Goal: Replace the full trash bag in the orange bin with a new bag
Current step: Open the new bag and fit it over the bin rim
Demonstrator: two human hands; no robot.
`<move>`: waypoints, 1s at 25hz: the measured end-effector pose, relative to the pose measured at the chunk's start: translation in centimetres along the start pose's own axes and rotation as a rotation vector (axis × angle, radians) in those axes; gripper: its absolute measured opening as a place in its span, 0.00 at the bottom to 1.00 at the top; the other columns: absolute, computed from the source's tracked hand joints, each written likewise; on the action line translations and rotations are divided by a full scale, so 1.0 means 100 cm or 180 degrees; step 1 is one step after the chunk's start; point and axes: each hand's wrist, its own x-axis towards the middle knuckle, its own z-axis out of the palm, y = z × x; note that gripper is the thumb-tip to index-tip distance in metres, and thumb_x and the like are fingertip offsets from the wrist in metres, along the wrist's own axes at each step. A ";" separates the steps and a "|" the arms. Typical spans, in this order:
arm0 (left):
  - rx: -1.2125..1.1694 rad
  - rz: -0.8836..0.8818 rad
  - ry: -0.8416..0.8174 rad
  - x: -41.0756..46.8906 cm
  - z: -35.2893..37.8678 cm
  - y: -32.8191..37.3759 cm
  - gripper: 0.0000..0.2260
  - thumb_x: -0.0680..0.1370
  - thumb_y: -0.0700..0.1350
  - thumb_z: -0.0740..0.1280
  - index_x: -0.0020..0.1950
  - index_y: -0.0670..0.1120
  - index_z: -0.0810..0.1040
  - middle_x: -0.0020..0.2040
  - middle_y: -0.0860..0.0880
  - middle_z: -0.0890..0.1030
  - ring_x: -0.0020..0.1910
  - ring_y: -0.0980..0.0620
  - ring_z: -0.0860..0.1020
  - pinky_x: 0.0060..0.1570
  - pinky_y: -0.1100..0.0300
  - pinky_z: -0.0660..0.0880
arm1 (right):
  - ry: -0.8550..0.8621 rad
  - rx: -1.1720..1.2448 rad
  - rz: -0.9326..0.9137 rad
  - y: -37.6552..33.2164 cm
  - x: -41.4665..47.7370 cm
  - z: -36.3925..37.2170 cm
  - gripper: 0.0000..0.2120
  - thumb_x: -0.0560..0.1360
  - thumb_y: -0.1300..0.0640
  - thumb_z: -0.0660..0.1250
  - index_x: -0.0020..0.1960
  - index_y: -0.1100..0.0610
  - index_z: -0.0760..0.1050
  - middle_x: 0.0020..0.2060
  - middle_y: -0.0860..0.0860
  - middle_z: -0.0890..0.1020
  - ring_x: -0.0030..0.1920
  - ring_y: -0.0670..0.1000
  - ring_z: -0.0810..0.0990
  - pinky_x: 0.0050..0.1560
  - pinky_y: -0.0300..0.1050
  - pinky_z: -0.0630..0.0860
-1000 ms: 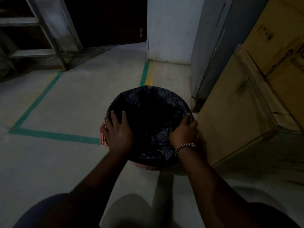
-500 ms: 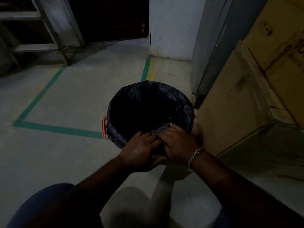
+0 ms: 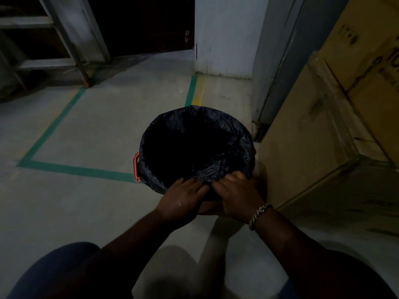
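Black plastic lines the orange bin (image 3: 136,167) as a person, crouched on a concrete floor (image 3: 86,212) in dim light, works at the new black trash bag (image 3: 226,134), which sits inside the bin with its edge folded out over the rim all the way round. Both hands meet at the bin's six o'clock: the right hand (image 3: 237,195), a chain bracelet (image 3: 260,213) at its wrist, curls its fingers onto a bunched fold of the bag's edge and pinches it, while the left hand (image 3: 183,199) lays its fingers against the same fold, though the gloom hides whether it grips or only presses. The bin stands upright in mid-floor, long axis vertical and mouth pointing straight up, with one handle showing at nine o'clock. Stacked cardboard boxes (image 3: 313,137) stand just beside it at three o'clock, and green floor tape (image 3: 75,169) runs off at nine. The likely risk is over-pulling the slack at six o'clock, which could drag the thin film off the rim at twelve or tear it. Left loose, the liner may slump inside under the first load.
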 end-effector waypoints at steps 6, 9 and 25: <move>-0.0275 -0.0195 0.0103 -0.005 -0.015 -0.037 0.22 0.77 0.66 0.64 0.55 0.48 0.78 0.48 0.50 0.78 0.52 0.47 0.75 0.50 0.52 0.71 | -0.0174 0.0015 0.0464 0.037 -0.013 -0.004 0.25 0.62 0.53 0.67 0.60 0.49 0.79 0.59 0.46 0.80 0.68 0.54 0.73 0.72 0.73 0.54; -0.0053 -0.0892 0.0393 -0.006 -0.013 -0.055 0.20 0.81 0.63 0.59 0.56 0.50 0.81 0.54 0.51 0.81 0.61 0.44 0.76 0.57 0.50 0.70 | 0.0176 0.0331 0.1198 0.043 -0.008 -0.009 0.28 0.72 0.49 0.58 0.72 0.48 0.72 0.74 0.49 0.70 0.77 0.54 0.63 0.77 0.66 0.46; -0.0344 -0.2107 0.0087 -0.006 -0.008 -0.120 0.34 0.75 0.73 0.55 0.77 0.58 0.62 0.80 0.48 0.58 0.78 0.41 0.58 0.72 0.39 0.63 | -0.0720 0.0221 0.2350 0.064 0.058 -0.010 0.40 0.77 0.36 0.57 0.82 0.47 0.44 0.81 0.51 0.39 0.81 0.60 0.40 0.78 0.66 0.43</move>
